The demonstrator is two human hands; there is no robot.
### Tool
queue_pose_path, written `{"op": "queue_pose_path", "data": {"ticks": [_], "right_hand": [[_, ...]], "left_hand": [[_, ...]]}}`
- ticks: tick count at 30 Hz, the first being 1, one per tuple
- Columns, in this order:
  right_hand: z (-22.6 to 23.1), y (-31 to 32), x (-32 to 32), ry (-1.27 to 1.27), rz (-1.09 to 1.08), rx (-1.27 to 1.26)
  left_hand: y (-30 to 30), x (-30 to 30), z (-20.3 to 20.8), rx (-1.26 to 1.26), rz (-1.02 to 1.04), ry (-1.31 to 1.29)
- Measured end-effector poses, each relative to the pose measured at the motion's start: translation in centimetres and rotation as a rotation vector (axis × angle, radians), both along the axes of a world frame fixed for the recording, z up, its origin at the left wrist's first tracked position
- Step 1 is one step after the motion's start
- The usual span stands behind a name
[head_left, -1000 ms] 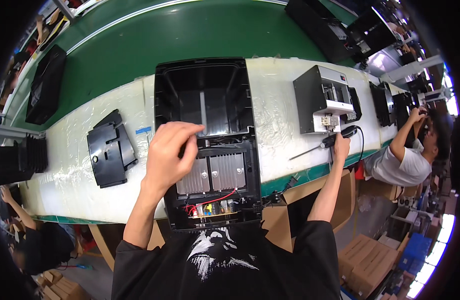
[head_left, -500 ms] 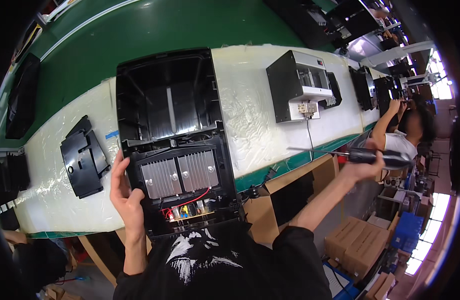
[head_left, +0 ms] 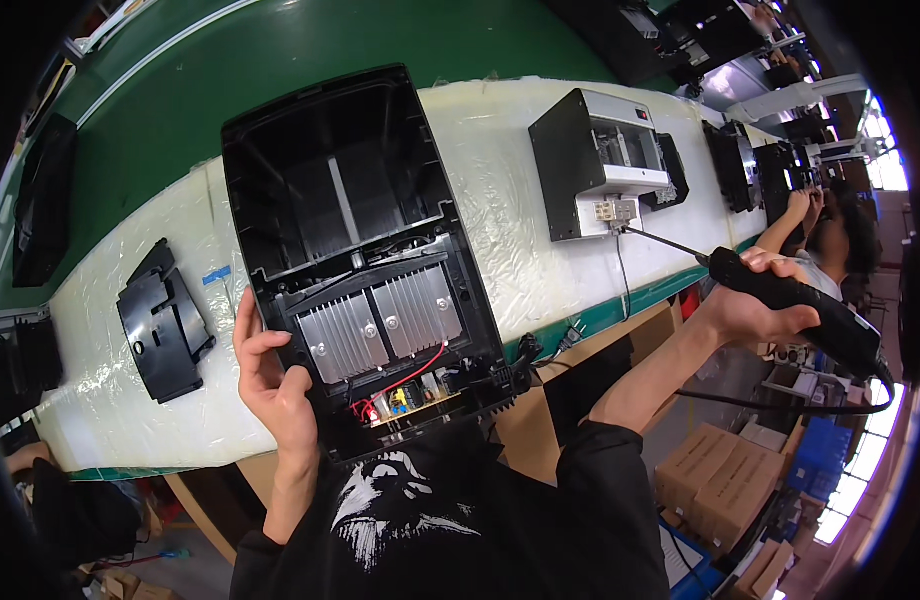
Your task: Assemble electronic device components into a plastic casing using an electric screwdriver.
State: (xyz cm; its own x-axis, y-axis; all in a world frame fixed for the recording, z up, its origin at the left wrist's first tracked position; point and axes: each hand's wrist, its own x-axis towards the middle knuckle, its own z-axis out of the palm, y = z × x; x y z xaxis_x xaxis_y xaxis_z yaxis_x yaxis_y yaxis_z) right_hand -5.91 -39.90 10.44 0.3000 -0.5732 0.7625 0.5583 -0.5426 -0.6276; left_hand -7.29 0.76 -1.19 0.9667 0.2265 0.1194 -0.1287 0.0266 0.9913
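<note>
A black plastic housing [head_left: 242, 205] leans toward my chest over the bench edge. Two silver finned heat sinks [head_left: 342, 342] sit in its near half, with red wires and a small circuit board [head_left: 418, 405] below them. My left hand [head_left: 280, 405] grips the housing's left edge, its fingers partly hidden behind the rim. An electric screwdriver [head_left: 848, 335] with a long thin bit lies in my right hand [head_left: 750, 315], fingers wrapped round its black body. The bit's tip reaches the front outlet of a grey and black screw feeder [head_left: 565, 165]; whether it carries a screw is too small to tell.
Black plastic parts [head_left: 160, 335] lie on the plastic-covered white bench mat [head_left: 90, 400] at the left. A cable with a plug [head_left: 572, 338] hangs by the bench edge. Cardboard boxes [head_left: 725, 480] stand below right. Another person [head_left: 815, 270] works farther along the bench.
The screwdriver has swung up and in, bringing its bit to the screw feeder's outlet. The housing has tilted and shifted, its near end moving right, with my left hand following.
</note>
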Motion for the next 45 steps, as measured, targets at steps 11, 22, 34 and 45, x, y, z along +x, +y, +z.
{"op": "queue_pose_path", "data": {"ticks": [11,22,34,45], "right_hand": [[-0.1,-1.7,1.8,0.089,0.444,0.071],[2.5,-1.1,11.1,0.355,0.421,0.026],[5.3,2.2,1.2,0.460,0.721,0.163],[8.9,14.4,-9.0,-0.169,0.919,0.091]], "left_hand": [[0.2,0.6,0.2,0.086,-0.015,-0.013],[0.4,1.0,0.2,-0.048,-0.012,-0.024],[1.3,0.9,-1.2,-0.030,-0.059,-0.086],[1.2,1.0,-0.9,0.009,-0.055,-0.072]]}}
